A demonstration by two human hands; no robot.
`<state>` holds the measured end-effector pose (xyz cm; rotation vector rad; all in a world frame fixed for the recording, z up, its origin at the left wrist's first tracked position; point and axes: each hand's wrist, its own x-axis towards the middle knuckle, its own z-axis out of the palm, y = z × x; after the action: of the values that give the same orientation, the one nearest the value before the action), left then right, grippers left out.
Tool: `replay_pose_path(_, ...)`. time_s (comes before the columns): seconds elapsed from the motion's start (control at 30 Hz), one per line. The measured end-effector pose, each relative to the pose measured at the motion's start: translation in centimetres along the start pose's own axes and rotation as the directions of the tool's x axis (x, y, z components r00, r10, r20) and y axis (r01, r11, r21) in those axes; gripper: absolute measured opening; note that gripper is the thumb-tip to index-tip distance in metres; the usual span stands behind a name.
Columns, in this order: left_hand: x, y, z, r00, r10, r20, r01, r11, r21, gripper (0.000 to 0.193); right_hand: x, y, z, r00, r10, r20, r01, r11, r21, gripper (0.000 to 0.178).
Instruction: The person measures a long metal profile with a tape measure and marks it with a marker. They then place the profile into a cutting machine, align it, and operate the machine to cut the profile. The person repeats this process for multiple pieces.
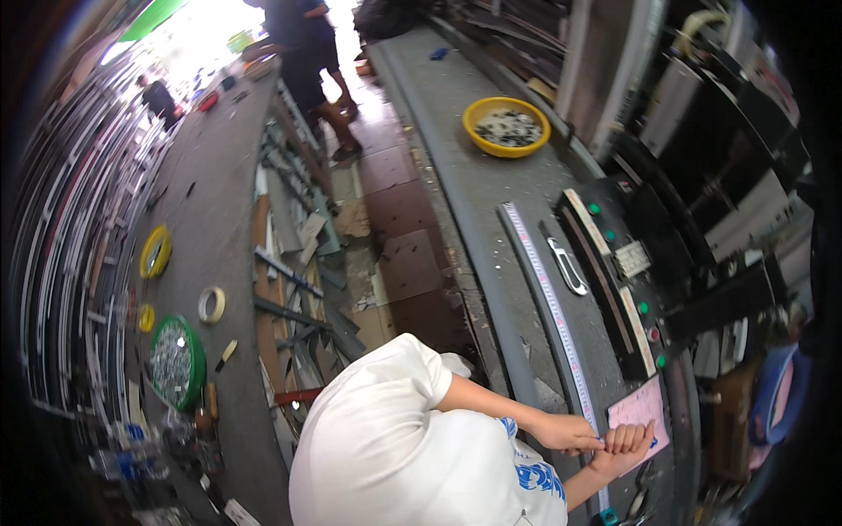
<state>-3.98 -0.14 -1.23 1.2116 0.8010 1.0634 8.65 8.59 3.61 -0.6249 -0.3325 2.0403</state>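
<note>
My left hand point(564, 432) reaches over the bench on the right, its fingers pinched together above a tape measure's blade. Touching its fingertips is my right hand point(621, 449), fingers curled closed. A small bluish bit shows where the hands meet; I cannot make out what either hand holds. Under and beside my right hand lies a pink sheet of paper point(638, 408) with a small blue spot near the fingers. The pale tape measure blade point(551, 302) stretches along the bench, with a teal piece point(607, 517) at its near end.
Beyond the paper stands a black control panel point(605, 272) with green and red buttons. A utility knife point(566, 266) and a yellow basin point(506, 127) rest on this bench. The left bench point(210, 167) carries a tape roll point(210, 305) and a green basin point(178, 364). People point(303, 53) stand in the aisle.
</note>
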Motion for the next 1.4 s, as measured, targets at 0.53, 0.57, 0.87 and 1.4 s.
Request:
replay_pose_path(0.53, -4.0, -2.3, -2.7, 0.991, -0.053, 0.123, 0.125, 0.701, -0.702, 0.056, -0.1, -16.3, -5.2, 0.79, -0.602, 0.115, 0.603, 0.797, 0.025, 0.051)
replay_pose_path(0.57, -4.0, -2.4, -3.1, 0.994, -0.06, 0.088, 0.104, 0.701, -0.705, 0.056, -1.4, -17.5, -5.8, 0.821, -0.518, 0.242, 0.456, 0.848, 0.269, 0.05)
replay_pose_path(0.87, -1.6, -0.8, -5.3, 0.998, -0.062, 0.034, 0.07, 0.912, -0.404, 0.056, -6.5, -13.9, -7.3, 0.477, -0.859, -0.184, 0.879, 0.468, 0.094, 0.039)
replay_pose_path(1.4, -13.1, -4.2, -45.7, 0.199, 0.634, -0.747, 0.796, 0.341, 0.501, 0.044, -10.4, -9.7, -18.1, 0.151, -0.978, 0.143, -0.015, -0.147, -0.989, 0.049)
